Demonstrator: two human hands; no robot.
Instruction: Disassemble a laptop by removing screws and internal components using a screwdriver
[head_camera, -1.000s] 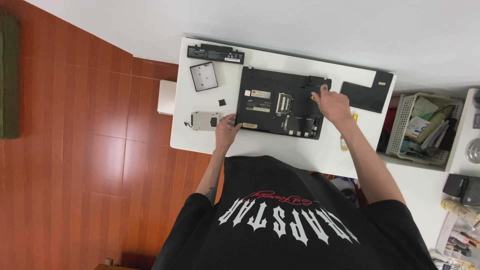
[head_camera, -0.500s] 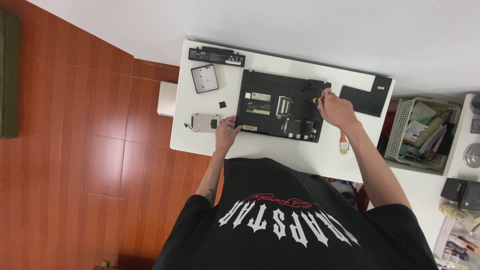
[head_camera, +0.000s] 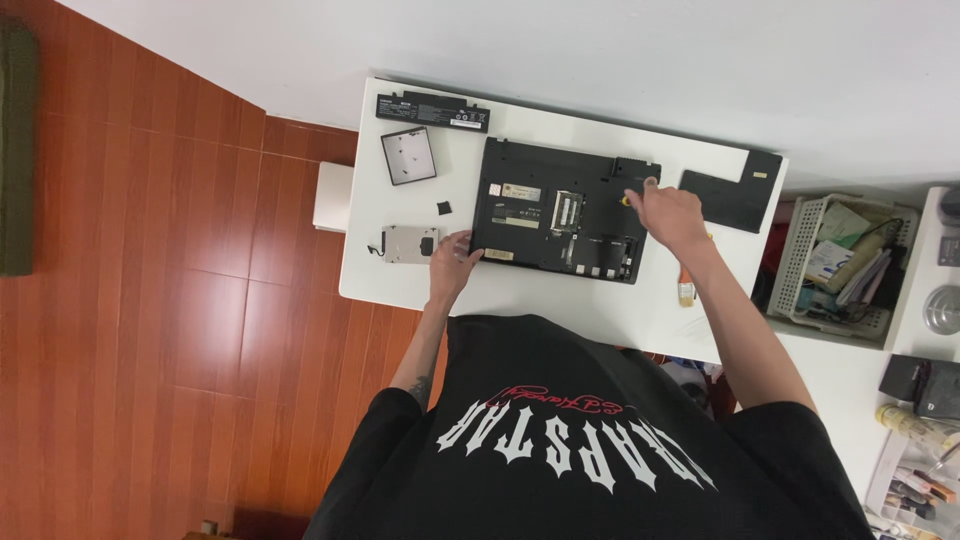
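A black laptop (head_camera: 545, 215) lies upside down on the white table (head_camera: 560, 305), its base opened and its inner parts showing. My left hand (head_camera: 453, 264) rests spread against the laptop's near left corner and grips nothing. My right hand (head_camera: 668, 215) hovers over the laptop's far right corner, closed around a small screwdriver (head_camera: 626, 198) with a yellow handle, its tip down on the base. A silver hard drive (head_camera: 408, 243) lies just left of my left hand.
A long black battery (head_camera: 432, 109) lies at the table's far edge. Near it are a square cover panel (head_camera: 408, 156) and a tiny black piece (head_camera: 444, 207). A black cover plate (head_camera: 735, 196) and an orange-handled tool (head_camera: 686, 291) lie to the right. A cluttered basket (head_camera: 803, 262) stands beyond.
My right hand has drifted slightly towards me and to the right over the laptop's far right corner. My left hand has stayed at the near left corner.
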